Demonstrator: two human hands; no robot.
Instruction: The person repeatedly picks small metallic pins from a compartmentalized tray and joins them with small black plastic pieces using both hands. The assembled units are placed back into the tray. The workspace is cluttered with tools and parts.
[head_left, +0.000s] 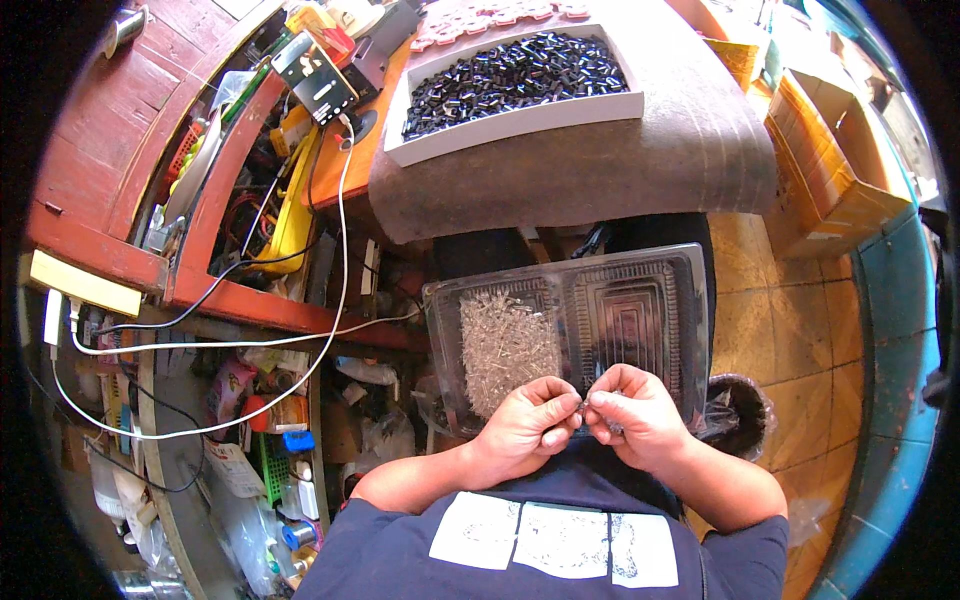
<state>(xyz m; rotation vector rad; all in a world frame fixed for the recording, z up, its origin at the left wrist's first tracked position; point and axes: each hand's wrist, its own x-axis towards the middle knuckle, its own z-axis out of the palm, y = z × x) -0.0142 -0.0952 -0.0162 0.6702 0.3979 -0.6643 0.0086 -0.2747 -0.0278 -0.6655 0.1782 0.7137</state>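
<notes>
My left hand (525, 428) and my right hand (640, 415) meet in front of my body, fingertips nearly touching. Each is closed in a pinch; what lies between thumb and forefinger is too small to name. A few small clear or silvery bits show under the curled fingers of the right hand. Below both hands, a clear plastic clamshell tray (690, 300) rests across my lap. In its left half lies a pile of small, thin, clear or silvery pieces (510, 350). The ridged right half shows its bare bottom.
Ahead, a white shallow box (520, 120) full of small black cylinders (520, 80) stands on a brown-covered table (690, 160). Red-and-white pieces (490, 18) lie behind it. White cables (340, 250) hang at left by cluttered shelves. Right: a cardboard box (820, 170) and a lined bin (745, 415).
</notes>
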